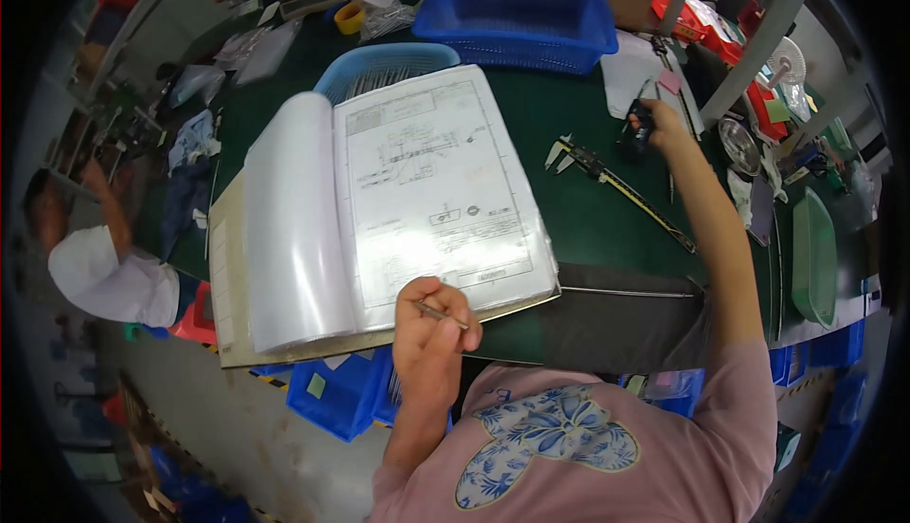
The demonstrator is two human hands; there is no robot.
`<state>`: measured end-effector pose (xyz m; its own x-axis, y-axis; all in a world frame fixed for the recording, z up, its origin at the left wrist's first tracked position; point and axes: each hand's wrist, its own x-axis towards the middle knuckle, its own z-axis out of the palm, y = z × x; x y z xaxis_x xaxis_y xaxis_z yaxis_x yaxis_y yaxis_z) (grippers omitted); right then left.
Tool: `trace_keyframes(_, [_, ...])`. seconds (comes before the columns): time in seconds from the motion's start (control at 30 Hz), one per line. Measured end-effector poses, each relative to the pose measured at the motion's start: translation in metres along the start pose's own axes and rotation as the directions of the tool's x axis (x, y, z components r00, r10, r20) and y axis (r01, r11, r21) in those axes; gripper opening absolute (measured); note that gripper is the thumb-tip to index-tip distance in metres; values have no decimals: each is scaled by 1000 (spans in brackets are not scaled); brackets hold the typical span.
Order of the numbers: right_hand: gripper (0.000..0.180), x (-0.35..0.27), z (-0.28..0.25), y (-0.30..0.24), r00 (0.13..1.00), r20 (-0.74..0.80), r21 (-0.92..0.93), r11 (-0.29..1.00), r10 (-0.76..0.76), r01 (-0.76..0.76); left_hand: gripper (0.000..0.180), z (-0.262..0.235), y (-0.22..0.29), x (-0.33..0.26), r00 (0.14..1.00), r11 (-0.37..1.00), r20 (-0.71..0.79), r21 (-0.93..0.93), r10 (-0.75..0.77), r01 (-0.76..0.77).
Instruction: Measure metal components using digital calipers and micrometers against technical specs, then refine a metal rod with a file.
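Near the front edge of the open binder (445,191), my left hand (431,333) pinches a short, thin metal pin (438,312). The binder shows a technical drawing in a clear sleeve on its right side and a curled stack of sleeves on its left. My right hand (665,127) reaches far out to the right, its fingers closed round a small black tool (642,127) whose kind I cannot make out. Between the binder and my right arm lies a pair of calipers (607,177), its jaws toward the binder. A thin metal rod (626,292) rests on dark cloth at the front edge.
Behind the binder stand a light blue basket (379,56) of thin pieces and a large blue basket (517,20). A green tray (813,257) and a metal bowl (739,146) are at the right. A person in white (114,272) sits at the left. Blue bins (332,400) stand below the table.
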<state>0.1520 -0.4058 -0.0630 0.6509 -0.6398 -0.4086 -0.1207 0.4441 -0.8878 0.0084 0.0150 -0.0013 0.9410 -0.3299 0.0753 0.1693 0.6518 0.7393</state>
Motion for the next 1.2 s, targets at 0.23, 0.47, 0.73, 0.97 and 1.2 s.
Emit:
trace_keyframes(0.23, [23, 33, 7, 9, 959, -84, -278, 931, -270, 238, 41, -1, 5, -2, 993, 988, -100, -135, 58, -71])
trace_keyframes(0.47, [28, 19, 22, 13, 797, -214, -904, 423, -565, 57, 37, -1, 2, 6, 975, 983, -119, 16, 185, -185])
trace_keyframes(0.73, [30, -9, -9, 14, 690, 17, -989, 90, -724, 118, 58, 23, 3, -1, 968, 972, -134, 136, 212, -194])
trace_keyframes(0.97, [26, -99, -144, -17, 796, 54, -998, -18, -603, 54, 60, 31, -5, 7, 967, 963, -157, 211, 201, -166])
trace_keyframes(1.2, [37, -122, -204, -11, 866, 169, -979, -183, -470, 92, 54, 38, -18, 13, 996, 952, 25, 294, 86, -89])
